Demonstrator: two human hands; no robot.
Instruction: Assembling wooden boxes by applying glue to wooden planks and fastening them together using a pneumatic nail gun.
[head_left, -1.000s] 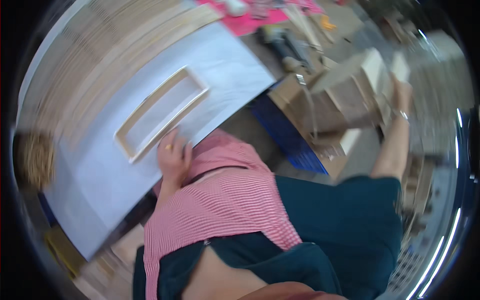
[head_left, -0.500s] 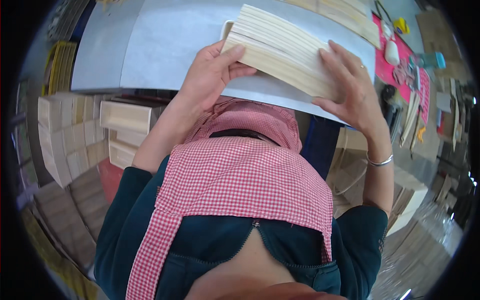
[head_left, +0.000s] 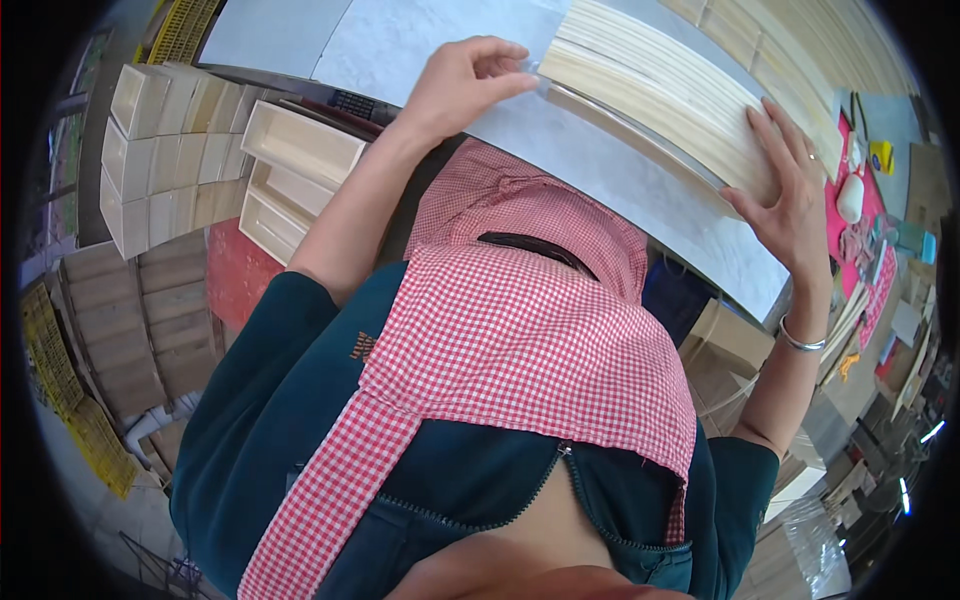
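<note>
A bundle of thin, pale wooden strips (head_left: pixel 650 85) lies side by side on the light table (head_left: pixel 400 40), slanting from upper left to lower right. Below its near edge shows a long wooden edge (head_left: pixel 635 145); what it belongs to is mostly hidden. My right hand (head_left: pixel 790 190) grips the bundle's right end, fingers on top and thumb at the near corner. Just off the left end, my left hand (head_left: pixel 465 88) has its fingers bent and its thumb apart, with no strip between them. Something clear and shiny sits by its fingertips, too small to name.
Open wooden boxes (head_left: pixel 305 145) stand left, beside a stack of pale boxes (head_left: pixel 165 135). More wooden pieces (head_left: pixel 765 50) lie behind the bundle. At right, a pink mat (head_left: pixel 850 220) holds a white bottle (head_left: pixel 850 198), a yellow item (head_left: pixel 881 156) and a blue-capped container (head_left: pixel 912 242).
The bundle, held up between both hands before, now rests lower toward the table. My left hand has let go of its left end. The view has turned and shifted left.
</note>
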